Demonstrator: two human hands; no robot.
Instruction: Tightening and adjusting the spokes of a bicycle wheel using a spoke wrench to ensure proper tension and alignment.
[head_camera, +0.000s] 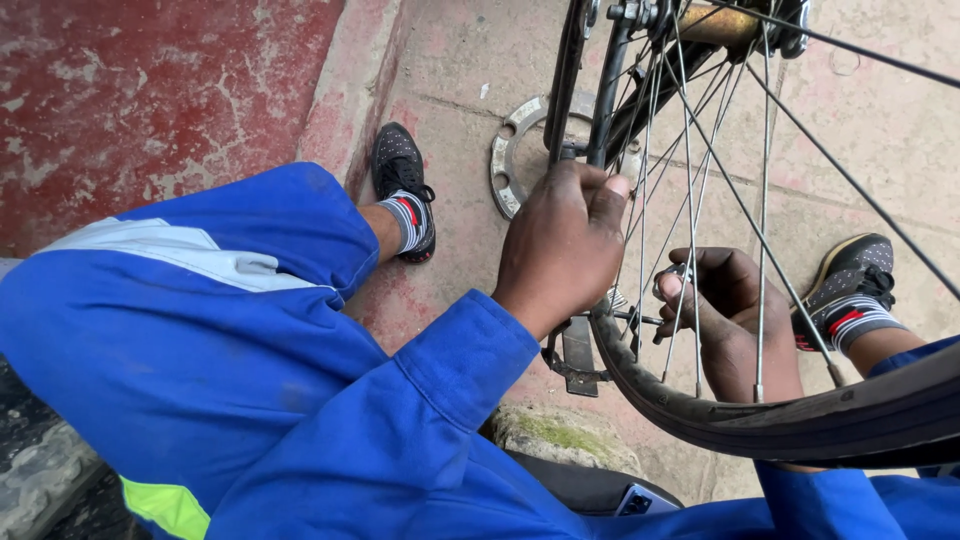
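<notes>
The bike wheel (760, 330) stood upright between my feet, its black tire dusty, thin shiny spokes fanning from the middle.

Worn concrete floor (880, 120) here, pale and cracked, daylight flat across it. Along the left edge runs a raised step (150, 90), its red paint flaking away. A mossy stone (560, 435) sits low, near the bottom edge.
</notes>
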